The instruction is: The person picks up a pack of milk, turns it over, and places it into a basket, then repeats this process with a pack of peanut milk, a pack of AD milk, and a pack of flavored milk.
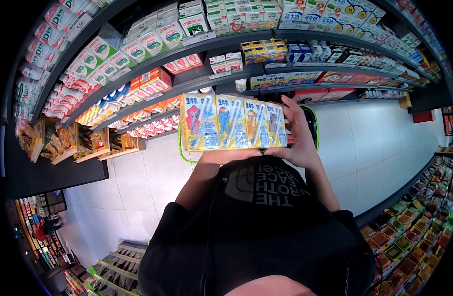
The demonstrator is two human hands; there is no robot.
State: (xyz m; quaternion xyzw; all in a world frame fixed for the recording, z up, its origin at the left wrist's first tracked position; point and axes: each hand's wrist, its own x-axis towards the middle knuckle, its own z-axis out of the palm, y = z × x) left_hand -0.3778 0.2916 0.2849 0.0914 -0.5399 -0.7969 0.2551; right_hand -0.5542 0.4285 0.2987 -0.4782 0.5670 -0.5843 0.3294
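Note:
A shrink-wrapped pack of milk cartons (231, 126), yellow and white with cartoon ponies and straws on the sides, is held up in front of my chest. My left hand (229, 157) supports it from below on the left, its fingers largely hidden behind the pack. At the right end, my right hand (300, 140) grips the pack, thumb low and fingers raised along the side. Behind and below the pack is a dark basket with a bright green rim (182, 156), mostly covered by the pack.
Curved shelves (221, 38) of milk cartons and bottles run across the front. Wooden trays of packaged food (90, 143) stand at the left on a dark counter (63, 175). A display of packaged food (409, 232) lies at the lower right. Tiled floor (369, 143) shows between.

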